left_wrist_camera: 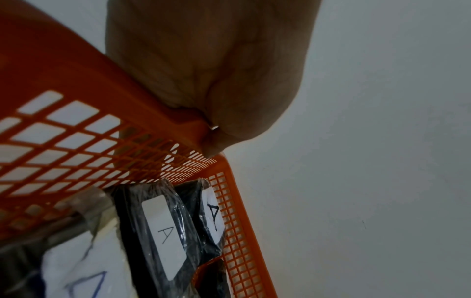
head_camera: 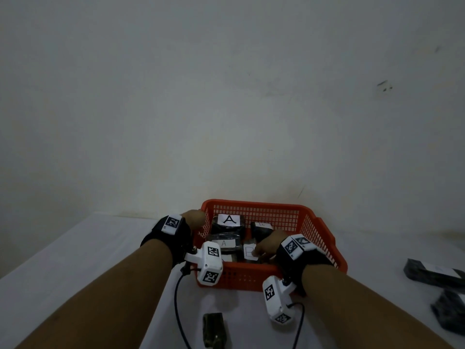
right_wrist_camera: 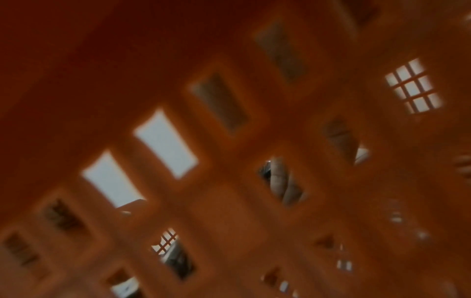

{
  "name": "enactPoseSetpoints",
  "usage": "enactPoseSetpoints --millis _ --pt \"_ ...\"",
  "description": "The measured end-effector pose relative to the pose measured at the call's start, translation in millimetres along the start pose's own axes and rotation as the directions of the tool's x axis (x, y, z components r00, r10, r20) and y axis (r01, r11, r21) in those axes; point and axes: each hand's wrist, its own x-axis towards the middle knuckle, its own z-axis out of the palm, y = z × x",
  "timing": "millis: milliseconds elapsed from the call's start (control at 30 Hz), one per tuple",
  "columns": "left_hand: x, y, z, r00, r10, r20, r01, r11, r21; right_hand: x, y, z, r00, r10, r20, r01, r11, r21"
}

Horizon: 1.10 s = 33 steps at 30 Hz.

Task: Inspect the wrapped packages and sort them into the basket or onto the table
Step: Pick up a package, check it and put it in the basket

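An orange mesh basket (head_camera: pixel 251 204) stands on the white table (head_camera: pixel 95 248) and holds several black wrapped packages with white labels. Two read A (head_camera: pixel 228 219) (head_camera: pixel 224 244), one reads B (head_camera: pixel 247 251). My left hand (head_camera: pixel 195 218) grips the basket's left rim near the far corner, and in the left wrist view its fingers (left_wrist_camera: pixel 216 84) curl round the rim (left_wrist_camera: pixel 89 80). My right hand (head_camera: pixel 264 246) reaches into the basket, fingers curled down on the B package. The right wrist view is a blurred close-up of the basket wall (right_wrist_camera: pixel 224 213), with fingers (right_wrist_camera: pixel 280 181) seen through a slot.
Two black wrapped packages (head_camera: pixel 432 272) (head_camera: pixel 450 311) lie on the table at the far right. A small dark wrapped object (head_camera: pixel 215 329) lies near the front edge between my forearms. A plain wall stands close behind the basket.
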Motion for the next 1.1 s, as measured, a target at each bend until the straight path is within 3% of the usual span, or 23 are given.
enactPoseSetpoints --millis 200,633,867,1100 --pt "-9 3 7 0.997 0.072 0.016 -0.073 0.997 0.026 -7 1 1 0.999 -0.017 -0.051 0.015 0.999 -0.043" --pt "-10 4 4 0.999 0.023 0.039 -0.025 0.999 0.036 -8 5 0 0.998 -0.034 -0.055 0.029 0.996 -0.08" --pt "11 -4 0 0.999 0.0 0.044 -0.002 0.999 0.052 3 7 -2 0.998 0.042 -0.041 -0.031 0.971 0.239" --pt "31 -19 -15 0.998 -0.057 -0.004 0.057 0.998 0.01 -35 0 -32 0.947 -0.074 -0.312 0.14 0.97 0.197"
